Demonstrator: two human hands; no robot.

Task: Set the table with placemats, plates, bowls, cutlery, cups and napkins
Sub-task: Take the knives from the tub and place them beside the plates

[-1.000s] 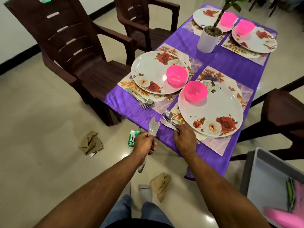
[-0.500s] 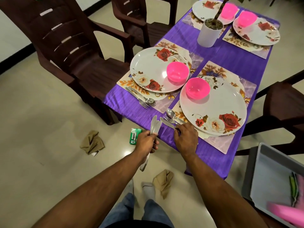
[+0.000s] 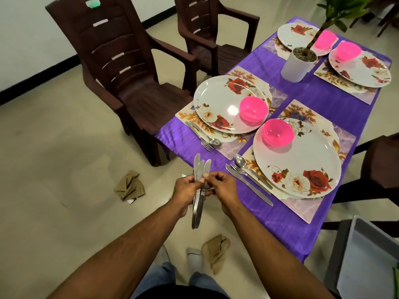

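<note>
- four placemats (image 3: 299, 207), each with a plate (image 3: 302, 156) and pink bowl (image 3: 278, 132), are seen laid on the tabletop (image 3: 336, 108).
- a knife, fork and spoon (image 3: 248, 175) are set at the near right corner; no knife at the near left setting (image 3: 207, 137).
- three knives (image 3: 199, 186) are gripped off the near edge by the left hand (image 3: 186, 192), one pinched by the right hand (image 3: 222, 186).
- far cutlery, cups and napkins are judged outstanding.
</note>
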